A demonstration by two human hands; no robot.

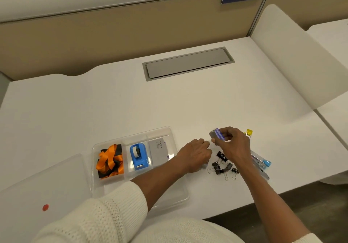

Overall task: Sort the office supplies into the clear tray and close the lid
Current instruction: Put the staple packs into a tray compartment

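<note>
Right hand (pixel 232 142) pinches a small staple box (pixel 217 134) above the desk, right of the clear tray (pixel 170 129). Left hand (pixel 194 153), fingers curled, rests beside black binder clips (pixel 224 164); its grip cannot be told. Lid (pixel 37 184) lies left of the tray.

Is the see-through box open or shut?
Open. The lid lies flat on the desk to the left of the clear tray, and the things inside are uncovered.

White desk (pixel 113 101), beige partition (pixel 113 41)
</note>
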